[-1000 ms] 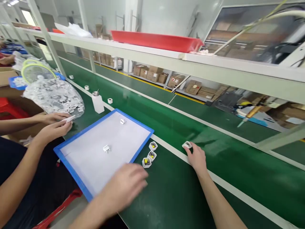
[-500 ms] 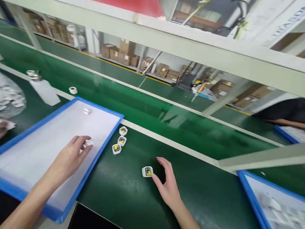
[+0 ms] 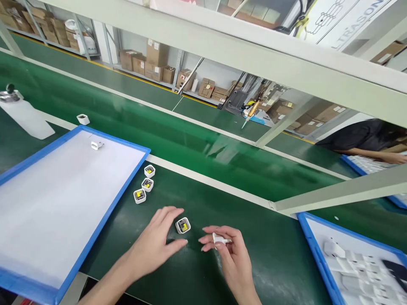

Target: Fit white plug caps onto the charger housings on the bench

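A white plug cap with pins [image 3: 221,239] is pinched in the fingers of my right hand [image 3: 233,258], just above the green tabletop. To its left stands a square white charger housing [image 3: 182,225], open side up, with dark and yellow parts inside. My left hand [image 3: 155,241] reaches round that housing from the left, thumb and fingers apart, with a gap between them and it. Farther left, three similar housings [image 3: 147,184] sit in a short row beside the blue-rimmed tray [image 3: 104,224]. Another white plug cap [image 3: 96,145] lies near that tray's far end.
On the right is a second blue-rimmed tray [image 3: 314,250] holding several white chargers [image 3: 359,267]. A white bottle [image 3: 27,116] and a small white housing [image 3: 83,119] stand at far left. A pale metal post [image 3: 343,197] rises at right. Beyond it, a person's arm [image 3: 372,153] shows.
My left hand has moved right from over the tray to the charger housing. The white plug cap is now in my right hand, which has drawn away from the housing. The view has shifted right.
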Motion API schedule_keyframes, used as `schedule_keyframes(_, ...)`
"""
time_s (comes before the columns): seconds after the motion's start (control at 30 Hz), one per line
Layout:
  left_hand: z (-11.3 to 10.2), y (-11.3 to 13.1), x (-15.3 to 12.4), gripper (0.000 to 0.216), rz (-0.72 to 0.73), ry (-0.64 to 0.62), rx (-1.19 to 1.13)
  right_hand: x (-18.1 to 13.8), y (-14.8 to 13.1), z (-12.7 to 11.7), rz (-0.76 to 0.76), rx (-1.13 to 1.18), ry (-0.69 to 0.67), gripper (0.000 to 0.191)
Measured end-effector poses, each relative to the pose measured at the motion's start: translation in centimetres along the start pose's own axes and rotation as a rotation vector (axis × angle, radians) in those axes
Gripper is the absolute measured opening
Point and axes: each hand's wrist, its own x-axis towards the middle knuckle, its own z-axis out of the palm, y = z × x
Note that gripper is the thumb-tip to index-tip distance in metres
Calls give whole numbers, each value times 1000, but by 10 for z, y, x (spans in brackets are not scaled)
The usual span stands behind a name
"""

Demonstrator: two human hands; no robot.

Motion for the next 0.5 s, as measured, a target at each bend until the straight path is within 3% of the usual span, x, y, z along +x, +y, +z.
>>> schedule_keyframes(0.07,-5,-12,13,58,54,-33,122,6,3,5,17,44,19,8)
schedule_keyframes(0.17,9,-17,29,39,106,-70,240,13,4,16,-71,-209,103,3)
schedule_keyframes(0.27,31,-15,34,19,77,54,310,18,4,28,-164,-497,161,5)
schedule_keyframes(0.37,46,-16,33,9,83,179,385,21,8,36,-240,-637,59,9)
schedule_keyframes(0.5,45,-25,33,9,177,201,321,27,8,31,-236,-692,-144,15)
